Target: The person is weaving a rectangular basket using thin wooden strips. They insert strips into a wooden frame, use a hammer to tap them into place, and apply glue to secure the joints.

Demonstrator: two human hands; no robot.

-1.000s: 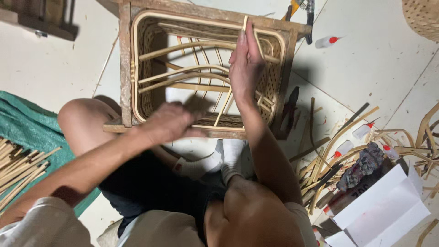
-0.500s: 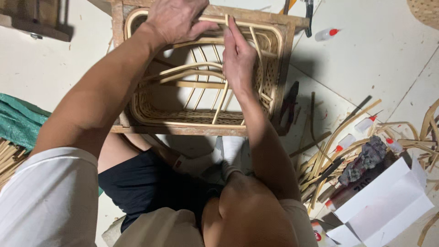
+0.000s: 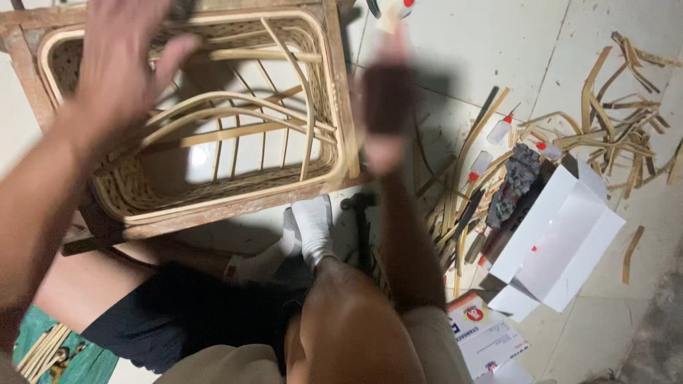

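Resting on the tiled floor against the seated person's knees, a wooden-framed rattan basket lies with its opening up — bent cane ribs arch across its inside. The left hand hovers over the frame's far left corner, fingers spread wide and holding nothing, blurred by motion. The right hand sits just beside the frame's right edge, also blurred; a dark blocky shape covers its palm, and I cannot tell whether it grips that or not. To the right of the basket, loose rattan strips scatter over the floor, small glue bottles with red caps among them — an open white cardboard box lies nearer the person.
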